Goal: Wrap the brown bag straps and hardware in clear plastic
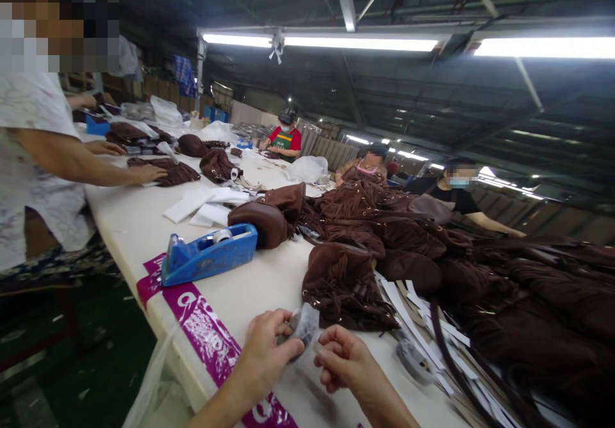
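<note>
Ok so your left hand (266, 345) has a small plastic-wrapped piece (307, 325) gripped between thumb and fingers, dark bits showing through the cloudy film. Your right hand (346, 361) is right beside it with the fingers curled in; honestly can't tell if it's pinching the film's edge or not. The piece is up over the table (283, 280), on the near side of a brown fringed bag (336, 280). Off to your left there's a blue tape dispenser (211, 258) by a purple printed strip (206, 325), and a greyish roll (416, 361) lies to your right near some white strips (401, 309).
</note>
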The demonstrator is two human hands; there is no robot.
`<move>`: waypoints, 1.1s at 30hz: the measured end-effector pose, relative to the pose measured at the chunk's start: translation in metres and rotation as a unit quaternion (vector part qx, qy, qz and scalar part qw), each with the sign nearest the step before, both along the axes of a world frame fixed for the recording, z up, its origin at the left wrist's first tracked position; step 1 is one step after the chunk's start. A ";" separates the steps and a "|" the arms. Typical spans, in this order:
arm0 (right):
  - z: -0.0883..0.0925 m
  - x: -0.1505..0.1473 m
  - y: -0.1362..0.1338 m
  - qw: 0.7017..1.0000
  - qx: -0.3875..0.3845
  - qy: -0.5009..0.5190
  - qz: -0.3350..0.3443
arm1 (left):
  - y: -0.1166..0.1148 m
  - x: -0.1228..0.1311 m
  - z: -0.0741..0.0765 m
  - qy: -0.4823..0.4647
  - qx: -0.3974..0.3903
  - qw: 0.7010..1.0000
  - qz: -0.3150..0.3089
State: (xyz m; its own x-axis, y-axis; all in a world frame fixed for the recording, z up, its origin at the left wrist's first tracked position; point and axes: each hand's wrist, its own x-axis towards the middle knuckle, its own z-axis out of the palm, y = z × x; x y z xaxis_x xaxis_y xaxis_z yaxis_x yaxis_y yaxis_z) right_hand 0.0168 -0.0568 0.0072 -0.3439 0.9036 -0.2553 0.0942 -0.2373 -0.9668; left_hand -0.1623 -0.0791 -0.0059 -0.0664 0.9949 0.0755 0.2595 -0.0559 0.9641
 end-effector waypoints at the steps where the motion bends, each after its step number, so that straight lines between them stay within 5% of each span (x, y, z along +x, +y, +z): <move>1: -0.002 -0.003 0.000 1.000 0.014 0.009 -0.003 | 0.001 -0.003 0.003 0.007 -0.003 1.000 -0.010; 6: 0.003 -0.023 -0.002 0.996 0.083 0.037 0.008 | 0.000 -0.015 0.012 0.057 0.003 0.998 0.003; 12: 0.021 -0.013 -0.004 0.975 0.155 -0.022 0.156 | -0.004 -0.022 0.019 0.058 0.008 0.998 -0.005; 18: 0.020 -0.011 0.013 0.867 0.460 -0.177 0.080 | 0.003 -0.027 0.013 0.009 0.005 0.997 -0.081; 21: 0.022 -0.017 0.021 0.842 0.497 -0.196 0.075 | 0.005 -0.031 0.012 0.019 0.009 0.995 -0.102; 26: 0.028 -0.025 0.030 0.838 0.480 -0.184 0.183 | 0.009 -0.038 0.019 0.051 0.021 0.985 -0.160; 33: 0.019 -0.018 0.037 0.746 0.594 -0.253 0.166 | 0.013 -0.033 0.021 0.053 -0.034 0.987 -0.145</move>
